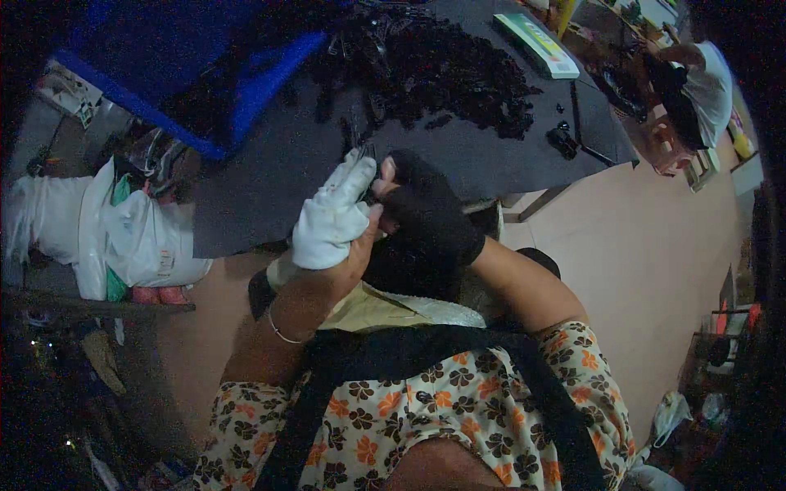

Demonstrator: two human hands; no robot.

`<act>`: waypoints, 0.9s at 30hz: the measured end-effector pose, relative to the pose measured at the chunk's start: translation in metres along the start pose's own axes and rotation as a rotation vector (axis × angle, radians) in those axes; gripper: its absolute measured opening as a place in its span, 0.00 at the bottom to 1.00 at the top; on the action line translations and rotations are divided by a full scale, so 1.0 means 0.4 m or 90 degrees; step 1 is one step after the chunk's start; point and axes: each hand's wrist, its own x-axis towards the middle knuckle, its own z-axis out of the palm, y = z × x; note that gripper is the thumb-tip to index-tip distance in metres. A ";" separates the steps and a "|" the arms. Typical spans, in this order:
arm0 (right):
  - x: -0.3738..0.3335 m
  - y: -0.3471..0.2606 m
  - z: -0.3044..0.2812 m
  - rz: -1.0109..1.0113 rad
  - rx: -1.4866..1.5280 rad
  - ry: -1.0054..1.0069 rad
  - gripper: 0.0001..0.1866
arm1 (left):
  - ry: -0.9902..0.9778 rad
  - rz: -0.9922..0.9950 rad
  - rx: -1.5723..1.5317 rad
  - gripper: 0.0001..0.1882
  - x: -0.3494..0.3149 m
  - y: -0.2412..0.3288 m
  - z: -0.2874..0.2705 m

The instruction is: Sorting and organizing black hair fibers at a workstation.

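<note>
My left hand [336, 214], in a white glove that leaves the thumb bare, is closed at the near edge of the dark table [262, 196]. Close against it is my right hand [426, 209], in a black glove with bare fingertips, its fingers bent inward. A thin dark piece with a slight shine [368, 150] shows at the left fingertips; its kind is too small and dim to name. The fingers hide whatever lies between the hands. Just beyond them spreads a big heap of small black parts [458, 74].
A blue bin [217, 151] stands at the far left. A green and white box [536, 45] lies at the back right, near a small black object [562, 141]. White plastic bags [147, 237] sit on the left. Another person's sleeve [711, 94] shows at far right.
</note>
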 end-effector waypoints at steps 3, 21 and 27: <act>-0.002 -0.023 0.001 0.069 0.042 -0.026 0.08 | 0.024 -0.047 -0.066 0.12 -0.004 -0.007 0.001; 0.048 -0.056 -0.149 -0.294 -0.702 0.088 0.14 | -0.069 -0.031 -0.004 0.15 0.084 -0.190 -0.046; 0.078 -0.049 -0.179 -0.251 -0.839 0.075 0.13 | -0.167 -0.021 0.281 0.12 0.207 -0.347 0.040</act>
